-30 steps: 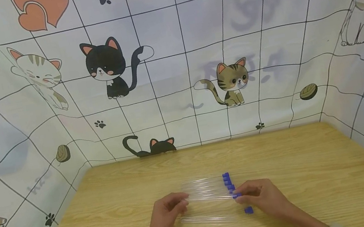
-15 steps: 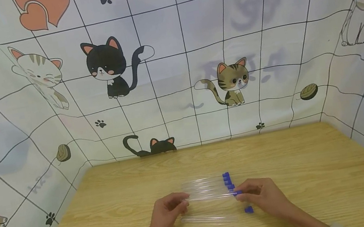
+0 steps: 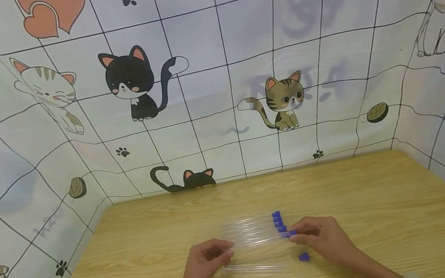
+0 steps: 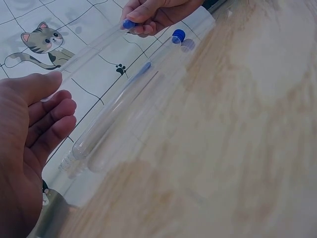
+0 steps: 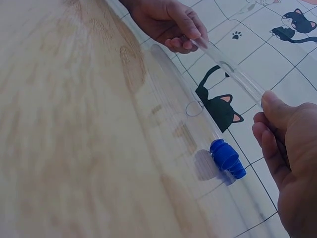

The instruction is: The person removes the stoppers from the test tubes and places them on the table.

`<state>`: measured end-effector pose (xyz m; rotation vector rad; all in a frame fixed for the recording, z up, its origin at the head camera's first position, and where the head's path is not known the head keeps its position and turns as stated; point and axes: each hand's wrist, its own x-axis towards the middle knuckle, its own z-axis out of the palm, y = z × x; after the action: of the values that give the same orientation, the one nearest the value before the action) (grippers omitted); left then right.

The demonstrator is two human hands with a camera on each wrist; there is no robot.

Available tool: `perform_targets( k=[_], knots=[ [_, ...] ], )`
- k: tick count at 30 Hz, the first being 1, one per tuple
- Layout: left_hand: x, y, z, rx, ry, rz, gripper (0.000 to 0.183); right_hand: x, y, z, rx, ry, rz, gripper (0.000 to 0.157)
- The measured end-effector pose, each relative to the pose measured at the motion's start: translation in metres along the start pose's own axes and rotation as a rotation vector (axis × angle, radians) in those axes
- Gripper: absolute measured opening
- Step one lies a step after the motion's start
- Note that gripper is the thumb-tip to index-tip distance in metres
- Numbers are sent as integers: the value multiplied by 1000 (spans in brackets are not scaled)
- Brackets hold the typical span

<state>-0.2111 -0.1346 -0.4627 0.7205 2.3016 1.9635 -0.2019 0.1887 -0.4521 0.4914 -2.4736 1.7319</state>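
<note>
A clear test tube with a blue cap is held level between both hands, just above the table. My left hand pinches its left end between thumb and fingers. The right hand pinches the capped end, its fingertips covering part of the cap. Behind, several clear tubes lie side by side, their blue caps lined up on the right. Nearer me, a clear tube without a cap lies on the table; whether it is one or more is hard to tell. A loose blue cap sits off its right end.
The wooden table extends around the tubes on all sides. A white cloth with cat drawings and black grid lines hangs along the back and both sides.
My right hand has risen slightly away from me with the capped end. The left hand has shifted a little to the right. The lying tubes and loose cap have stayed put.
</note>
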Motion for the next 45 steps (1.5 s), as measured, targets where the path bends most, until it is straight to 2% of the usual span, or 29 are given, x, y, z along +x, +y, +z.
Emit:
perform_targets(
  k=[8, 18, 24, 28, 31, 38, 45],
  knots=[
    [-1, 1, 0, 5, -14, 22, 23, 1, -2, 0, -31, 11, -76, 24],
    [-1, 2, 0, 7, -15, 59, 22, -2, -15, 2, -84, 49, -114, 15],
    [-1, 1, 0, 7, -6, 62, 24, 0, -4, 1, -76, 49, -103, 16],
    [0, -1, -1, -16, -11, 90, 22, 1, 1, 1, -26, 22, -74, 20],
    [0, 0, 0, -34, -8, 84, 20, 1, 2, 1, 4, -6, -45, 20],
    [-3, 21, 2, -20, 4, 74, 20, 1, 0, -1, 8, -56, -29, 16],
    [-2, 23, 2, -16, 9, 67, 21, 0, -2, -2, 10, -73, -55, 18]
  ],
)
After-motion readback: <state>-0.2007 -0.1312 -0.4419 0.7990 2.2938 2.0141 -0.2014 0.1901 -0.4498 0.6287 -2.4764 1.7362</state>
